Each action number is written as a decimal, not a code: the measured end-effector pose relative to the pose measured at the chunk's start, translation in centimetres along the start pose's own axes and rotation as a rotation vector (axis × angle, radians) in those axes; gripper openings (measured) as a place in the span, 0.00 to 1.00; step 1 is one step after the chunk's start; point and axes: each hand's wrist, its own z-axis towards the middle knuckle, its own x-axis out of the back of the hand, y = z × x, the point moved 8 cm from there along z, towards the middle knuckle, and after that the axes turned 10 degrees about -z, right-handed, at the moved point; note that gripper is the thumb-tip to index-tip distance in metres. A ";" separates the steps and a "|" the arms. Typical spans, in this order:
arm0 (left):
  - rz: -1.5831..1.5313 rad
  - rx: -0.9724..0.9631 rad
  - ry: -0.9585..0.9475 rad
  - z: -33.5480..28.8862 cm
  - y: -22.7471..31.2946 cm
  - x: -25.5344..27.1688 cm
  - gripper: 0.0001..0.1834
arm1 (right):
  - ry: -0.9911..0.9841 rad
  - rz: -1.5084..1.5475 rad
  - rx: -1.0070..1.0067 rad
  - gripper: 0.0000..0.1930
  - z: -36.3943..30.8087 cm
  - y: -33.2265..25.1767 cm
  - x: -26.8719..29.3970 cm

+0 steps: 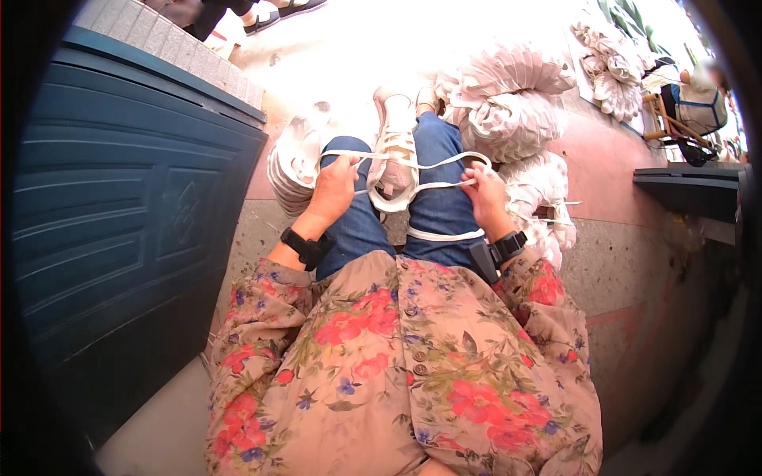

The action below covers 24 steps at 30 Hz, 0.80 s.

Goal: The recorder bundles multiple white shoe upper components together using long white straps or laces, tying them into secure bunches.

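A pale sneaker (394,143) rests between my knees, its toe pointing away from me. White shoelace (444,163) crosses its front, and long ends run out to both sides. My left hand (336,187) is closed, pinching a lace end left of the shoe. On the other side my right hand (485,192) pinches lace between thumb and fingers, with a loop curving above it. Another length of lace (444,236) lies across my right thigh near the wrist. Both hands are apart from the shoe itself.
Stacks of pale shoes (508,119) stand ahead and right, and another stack (294,163) is beside my left knee. A dark blue panelled door (143,190) stands at left. Far right are a dark ledge (690,184) and a seated person (702,103). Another person's feet (278,14) show far ahead.
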 end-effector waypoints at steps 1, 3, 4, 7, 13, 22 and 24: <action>0.012 -0.037 -0.036 0.0 0.6 -0.2 0.11 | -0.009 -0.318 0.113 0.17 1.7 0.4 2.3; -0.023 -0.058 -0.051 0.1 0.0 -0.7 0.11 | 0.321 -0.846 0.435 0.24 0.2 -2.1 3.8; -0.054 -0.084 -0.064 0.0 -0.1 -0.9 0.12 | 0.388 -0.956 0.709 0.22 -1.2 -3.3 2.9; -0.056 0.067 -0.059 0.3 0.0 -1.1 0.11 | 0.020 -1.166 1.111 0.15 -7.3 -7.1 -5.2; -0.044 0.096 0.001 0.5 -0.4 -0.6 0.11 | -0.281 -1.705 1.372 0.07 -9.1 -3.6 -11.1; -0.081 0.012 -0.192 -0.2 1.5 -2.1 0.07 | -0.374 -1.501 1.227 0.02 -8.5 -3.8 -9.8; 0.348 -0.349 0.119 -0.2 3.0 -1.1 0.06 | -0.350 -1.222 1.208 0.02 -8.2 -4.8 -9.6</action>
